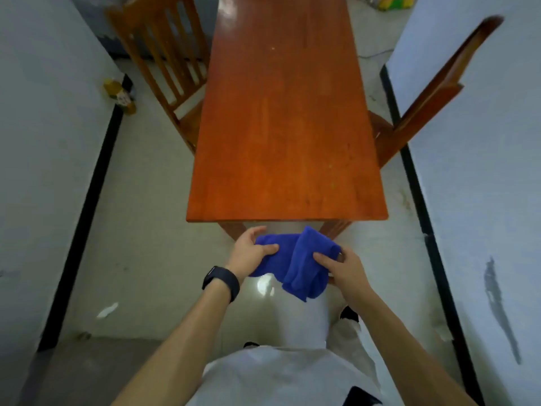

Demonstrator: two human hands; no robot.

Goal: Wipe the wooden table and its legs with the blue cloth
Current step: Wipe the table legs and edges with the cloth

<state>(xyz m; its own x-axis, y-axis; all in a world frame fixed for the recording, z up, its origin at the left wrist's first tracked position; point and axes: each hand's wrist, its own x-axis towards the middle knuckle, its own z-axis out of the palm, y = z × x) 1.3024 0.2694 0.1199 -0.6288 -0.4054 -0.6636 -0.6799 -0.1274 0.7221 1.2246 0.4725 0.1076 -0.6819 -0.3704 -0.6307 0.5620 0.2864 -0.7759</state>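
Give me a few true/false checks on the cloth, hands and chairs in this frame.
1. The left hand and the right hand both grip the blue cloth. True.
2. The blue cloth lies on the wooden table. False: it is held in the air, short of the table's near edge.
3. A black wristband is on the right wrist. False: it is on the left wrist.
4. A chair stands at each long side of the table: left chair, right chair. True.
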